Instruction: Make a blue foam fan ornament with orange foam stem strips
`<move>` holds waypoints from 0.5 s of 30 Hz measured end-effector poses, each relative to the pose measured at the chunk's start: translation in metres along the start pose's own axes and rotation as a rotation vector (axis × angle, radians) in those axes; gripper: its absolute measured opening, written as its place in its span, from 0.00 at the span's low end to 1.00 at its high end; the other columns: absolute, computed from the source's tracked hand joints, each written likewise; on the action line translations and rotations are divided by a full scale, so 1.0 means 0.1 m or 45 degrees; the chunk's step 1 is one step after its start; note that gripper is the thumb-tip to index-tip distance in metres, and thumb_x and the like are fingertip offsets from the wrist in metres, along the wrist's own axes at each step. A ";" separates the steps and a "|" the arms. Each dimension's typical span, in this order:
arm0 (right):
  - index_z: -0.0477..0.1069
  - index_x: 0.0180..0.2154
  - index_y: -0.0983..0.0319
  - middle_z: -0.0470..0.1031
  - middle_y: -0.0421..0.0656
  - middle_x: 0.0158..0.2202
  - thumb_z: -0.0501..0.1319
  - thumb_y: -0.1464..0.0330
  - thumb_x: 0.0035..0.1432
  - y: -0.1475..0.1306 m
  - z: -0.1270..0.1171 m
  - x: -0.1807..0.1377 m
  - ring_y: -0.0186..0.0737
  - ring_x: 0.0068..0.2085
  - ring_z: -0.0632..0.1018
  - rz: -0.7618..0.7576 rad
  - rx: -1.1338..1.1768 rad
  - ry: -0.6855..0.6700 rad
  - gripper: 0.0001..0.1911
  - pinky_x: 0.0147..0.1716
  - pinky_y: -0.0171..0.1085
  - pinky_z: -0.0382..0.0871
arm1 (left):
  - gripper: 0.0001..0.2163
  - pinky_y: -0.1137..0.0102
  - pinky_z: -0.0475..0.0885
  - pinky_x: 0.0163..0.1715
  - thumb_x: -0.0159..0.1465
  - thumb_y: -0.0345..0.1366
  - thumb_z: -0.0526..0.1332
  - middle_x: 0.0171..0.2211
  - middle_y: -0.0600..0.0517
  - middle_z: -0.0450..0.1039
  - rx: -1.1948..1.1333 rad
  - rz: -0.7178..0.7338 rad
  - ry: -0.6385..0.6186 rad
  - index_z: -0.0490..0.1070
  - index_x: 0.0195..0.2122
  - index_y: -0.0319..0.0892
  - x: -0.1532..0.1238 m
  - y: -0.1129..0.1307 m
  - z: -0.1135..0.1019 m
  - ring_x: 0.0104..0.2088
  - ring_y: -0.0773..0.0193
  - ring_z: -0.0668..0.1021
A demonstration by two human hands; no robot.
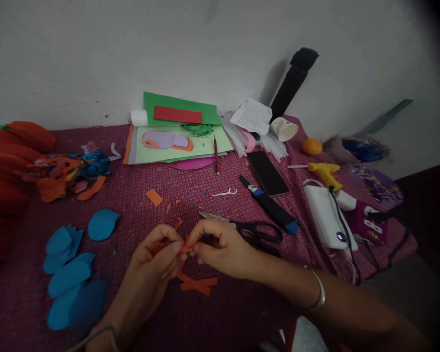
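Your left hand [157, 259] and right hand [223, 250] meet over the red-checked cloth [190, 181], thumbs and forefingers nearly closed on a small, thin orange piece [187, 248] held between them. Your fingers hide much of it (whether it is one layer or two, you cannot tell from here). Uneven pulling could tear it or let it slip, because so little shows beyond your fingertips. If it drops, it could be lost among the flat orange strips [200, 284] just below, which match its colour. The steel scissors with black handles [243, 227] lie right behind your right hand, so a careless backward sweep could meet the blade. To the right, the black-and-blue box cutter [275, 208] narrows your room further. Bare cloth lies left of your hands, as far as the round-ended blue cutouts [103, 225]; your near table edge is hard to make out.
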State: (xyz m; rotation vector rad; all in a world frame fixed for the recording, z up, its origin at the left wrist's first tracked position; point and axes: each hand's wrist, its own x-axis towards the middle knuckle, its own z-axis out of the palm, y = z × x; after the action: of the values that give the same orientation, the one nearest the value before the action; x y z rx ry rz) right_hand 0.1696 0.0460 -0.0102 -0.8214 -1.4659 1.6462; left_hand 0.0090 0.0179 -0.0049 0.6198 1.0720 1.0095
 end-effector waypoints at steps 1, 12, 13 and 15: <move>0.69 0.31 0.64 0.70 0.37 0.27 0.56 0.78 0.52 -0.01 0.00 -0.01 0.27 0.26 0.70 -0.017 -0.026 0.005 0.05 0.25 0.29 0.64 | 0.07 0.78 0.52 0.17 0.55 0.35 0.65 0.15 0.62 0.57 0.036 0.011 0.016 0.66 0.27 0.43 0.00 0.00 0.01 0.16 0.76 0.57; 0.66 0.30 0.63 0.64 0.34 0.23 0.61 0.66 0.55 -0.05 -0.01 -0.01 0.26 0.22 0.67 0.326 -0.027 -0.031 0.08 0.21 0.27 0.63 | 0.04 0.75 0.66 0.25 0.50 0.31 0.66 0.24 0.56 0.69 0.723 0.489 0.233 0.71 0.26 0.45 -0.09 0.07 0.02 0.25 0.68 0.71; 0.66 0.29 0.63 0.64 0.34 0.22 0.61 0.67 0.55 -0.05 0.00 -0.01 0.26 0.22 0.66 0.343 -0.034 -0.020 0.07 0.20 0.27 0.62 | 0.04 0.75 0.67 0.25 0.50 0.32 0.66 0.24 0.56 0.69 0.721 0.494 0.235 0.71 0.26 0.45 -0.09 0.06 0.03 0.25 0.67 0.71; 0.65 0.28 0.63 0.64 0.34 0.22 0.59 0.69 0.56 -0.06 0.00 -0.01 0.26 0.21 0.66 0.367 -0.038 0.002 0.06 0.19 0.27 0.61 | 0.05 0.74 0.67 0.26 0.50 0.32 0.66 0.25 0.55 0.70 0.708 0.484 0.237 0.71 0.26 0.45 -0.09 0.04 0.03 0.26 0.66 0.72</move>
State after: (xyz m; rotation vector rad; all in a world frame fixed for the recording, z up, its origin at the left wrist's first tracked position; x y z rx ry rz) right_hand 0.1703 0.0457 -0.0046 -1.0914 -1.4246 1.8349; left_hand 0.0087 0.0115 0.0037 1.2344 1.4505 1.1113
